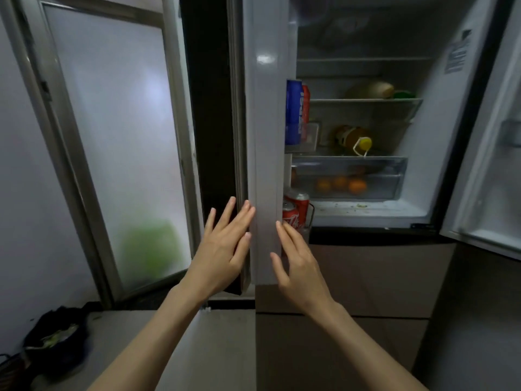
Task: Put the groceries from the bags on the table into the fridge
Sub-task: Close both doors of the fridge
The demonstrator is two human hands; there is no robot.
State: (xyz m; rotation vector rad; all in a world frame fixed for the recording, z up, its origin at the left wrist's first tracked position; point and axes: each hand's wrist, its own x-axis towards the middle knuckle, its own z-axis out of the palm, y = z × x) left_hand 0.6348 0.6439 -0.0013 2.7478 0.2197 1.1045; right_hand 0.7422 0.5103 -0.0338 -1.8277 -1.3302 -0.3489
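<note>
The fridge stands open in front of me. Its left door (266, 114) is seen edge-on at the centre, and its right door (490, 153) is swung wide. My left hand (225, 244) lies flat with spread fingers against the outer side of the left door's edge. My right hand (296, 263) is open on the inner side, fingertips at the edge. Both hands hold nothing. The door racks hold a blue Pepsi can (293, 111) and red cola cans (296, 208). Inside are a yellow-capped bottle (352, 139) lying down and oranges (342, 184) in a clear drawer.
A frosted glass door (118, 131) stands at the left. A dark bag (56, 337) with something pale in it sits low at the left on the floor. Below the open compartment are the fridge's closed lower drawers (366, 277). A brownish vegetable (372, 90) lies on an upper shelf.
</note>
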